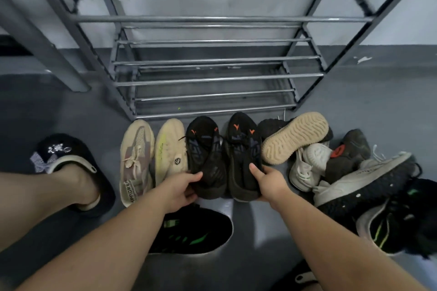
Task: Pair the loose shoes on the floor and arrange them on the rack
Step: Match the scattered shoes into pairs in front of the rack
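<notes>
In front of the metal rack, whose tiers hold nothing, the black pair with orange marks sits on the floor. The left hand and right hand each pinch one heel. Pairing looks done; next comes lifting both onto a tier, toes inward.

**A bare shoe corner, likely a home or dormitory entry**

A grey metal shoe rack with rod shelves stands against a plain pale wall with a dark painted base band, on a smooth grey painted floor. Worn sneakers lie in a row and in a heap in front of it. A foot in a black house slipper suggests living quarters. A grey metal post stands just left of the rack.
</notes>
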`<state>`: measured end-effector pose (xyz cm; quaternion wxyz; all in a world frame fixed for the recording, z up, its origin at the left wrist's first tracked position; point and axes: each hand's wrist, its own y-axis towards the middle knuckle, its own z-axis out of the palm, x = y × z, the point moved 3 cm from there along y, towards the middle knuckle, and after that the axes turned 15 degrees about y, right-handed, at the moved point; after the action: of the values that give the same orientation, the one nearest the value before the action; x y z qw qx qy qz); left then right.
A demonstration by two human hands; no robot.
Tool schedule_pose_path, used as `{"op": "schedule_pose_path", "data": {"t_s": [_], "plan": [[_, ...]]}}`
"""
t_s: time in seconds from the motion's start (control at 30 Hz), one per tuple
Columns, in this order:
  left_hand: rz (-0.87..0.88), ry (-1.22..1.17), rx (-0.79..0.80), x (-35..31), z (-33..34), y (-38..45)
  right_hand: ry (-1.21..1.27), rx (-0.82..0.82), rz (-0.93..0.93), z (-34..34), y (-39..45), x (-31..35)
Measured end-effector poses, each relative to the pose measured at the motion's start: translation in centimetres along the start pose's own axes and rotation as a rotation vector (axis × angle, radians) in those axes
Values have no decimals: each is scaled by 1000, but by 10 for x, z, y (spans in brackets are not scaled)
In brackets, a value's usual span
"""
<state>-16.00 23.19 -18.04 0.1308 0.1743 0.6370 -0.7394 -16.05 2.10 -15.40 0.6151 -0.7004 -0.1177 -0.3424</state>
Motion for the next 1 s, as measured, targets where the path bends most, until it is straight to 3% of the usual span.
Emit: {"op": "schedule_pose_path", "data": {"t_s": [0.17,0.47,0.63,0.77,1.0], "plan": [[67,-49,81,-16,3,-43,10,-20,-79,-5,-41,19],[207,200,153,-67,30,-132,29,-33,-201,-27,-119,71],[307,350,178,-100,43,-184,-11,-121,-319,-41,-165,98],[400,405,210,-122,54,-220,97,-56,-358,-43,-201,125],[502,380,244,-152,51,-274,70,-26,-493,-34,-252,169]]}}
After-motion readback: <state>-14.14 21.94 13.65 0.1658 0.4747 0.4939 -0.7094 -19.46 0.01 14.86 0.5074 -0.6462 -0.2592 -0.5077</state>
